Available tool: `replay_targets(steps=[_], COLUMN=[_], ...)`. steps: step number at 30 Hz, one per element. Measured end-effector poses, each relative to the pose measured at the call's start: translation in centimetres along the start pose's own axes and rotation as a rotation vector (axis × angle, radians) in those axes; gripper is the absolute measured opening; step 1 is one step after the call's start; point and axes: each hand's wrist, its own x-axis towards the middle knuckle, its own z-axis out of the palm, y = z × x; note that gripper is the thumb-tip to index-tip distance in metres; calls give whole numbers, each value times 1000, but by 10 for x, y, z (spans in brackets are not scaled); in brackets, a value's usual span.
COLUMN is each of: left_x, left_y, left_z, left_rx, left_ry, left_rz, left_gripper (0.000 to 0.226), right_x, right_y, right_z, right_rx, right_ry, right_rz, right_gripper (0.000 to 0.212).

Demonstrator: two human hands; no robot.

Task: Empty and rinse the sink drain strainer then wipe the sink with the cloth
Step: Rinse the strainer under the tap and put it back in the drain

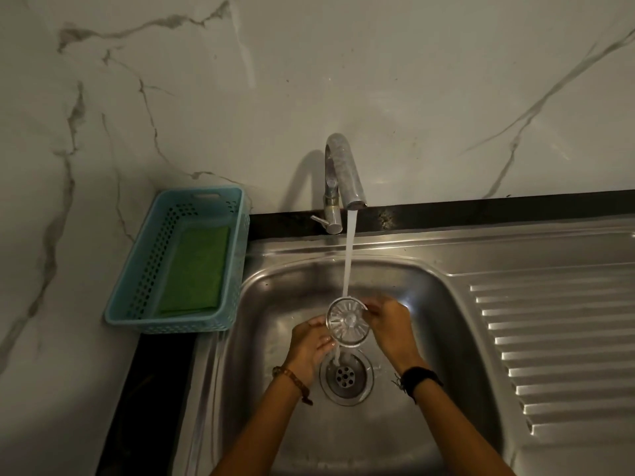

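Steel fills the head view: a sink [288, 280] with a ribbed draining board [549, 338] on its right. Above the basin both hands hold the round strainer [347, 322] level, hollow side up. The left hand [309, 348] pinches the strainer's left rim between curled fingers and thumb, and the right hand [388, 324] pinches the right rim the same way. A white stream of water [349, 255] falls from the curved tap [343, 173] onto the far edge of the strainer and runs off below it into the open drain [345, 376], which lies directly beneath. A beaded bracelet [292, 379] circles the left wrist and a black band [421, 377] the right. On the dark desk [154, 389] to the left of the sink stands a pale blue perforated basket [192, 325] touching the sink's edge, with the green cloth [196, 269] lying flat inside it. Behind everything rises a marble-veined wall [412, 80].
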Motion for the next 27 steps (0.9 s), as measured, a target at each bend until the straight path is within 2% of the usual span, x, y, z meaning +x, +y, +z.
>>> replay_targets(steps=[2, 4, 6, 8, 10, 12, 14, 16, 21, 24, 27], left_x=[2, 5, 9, 17, 24, 25, 24, 25, 27, 29, 34], left_y=[6, 13, 19, 24, 22, 12, -1, -10, -2, 5, -2], left_z=[3, 4, 3, -2, -10, -13, -11, -8, -2, -9, -20], left_rx=[89, 242, 303, 270, 241, 171, 65, 66, 457, 459, 515], left_ry=[41, 35, 42, 96, 118, 49, 55, 102, 122, 158, 196], left_rz=[143, 254, 274, 225, 144, 65, 35, 108, 394, 457, 443], left_gripper=[15, 12, 10, 13, 15, 19, 18, 14, 17, 21, 15], right_x=[-3, 0, 8, 19, 29, 31, 25, 17, 14, 19, 21], right_y=[10, 12, 7, -3, -14, -22, -20, -9, 13, 4, -6], right_z=[-3, -3, -2, 0, 1, 0, -1, -6, -14, -5, 4], right_rx=[178, 420, 519, 501, 395, 184, 17, -26, 38, 59, 25], right_ry=[28, -32, -141, -192, -173, -154, -140, -108, 4, 27, 72], right_rz=[110, 282, 404, 418, 331, 176, 45, 15, 31, -66, -176], right_gripper=[12, 12, 15, 19, 19, 16, 14, 12, 9, 8, 4])
